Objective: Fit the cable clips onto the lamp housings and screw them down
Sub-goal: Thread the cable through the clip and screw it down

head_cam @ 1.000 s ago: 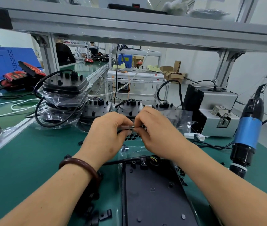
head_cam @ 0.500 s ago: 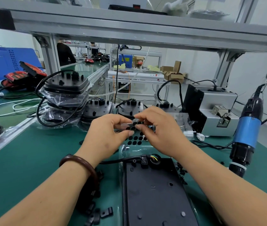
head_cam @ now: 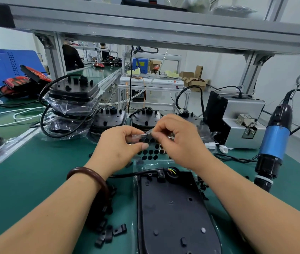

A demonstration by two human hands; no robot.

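Note:
A black lamp housing [head_cam: 173, 213] lies face down on the green table [head_cam: 26, 176] in front of me, its cable clamped by a black clip [head_cam: 161, 174] at the top edge. Above it my left hand [head_cam: 117, 146] and my right hand [head_cam: 178, 142] both pinch a clear plastic sheet [head_cam: 150, 152] covered with several round black stickers, held just over the table. Loose black cable clips [head_cam: 109, 233] lie in a heap under my left forearm.
More housings [head_cam: 74, 94] wrapped in clear film are stacked at the back left, others in a row behind my hands. A grey screw feeder [head_cam: 240, 121] stands at the right. A blue electric screwdriver [head_cam: 273, 143] hangs at the far right.
Both hands have risen slightly and drawn a little apart, and more of the sticker sheet now shows below my fingers.

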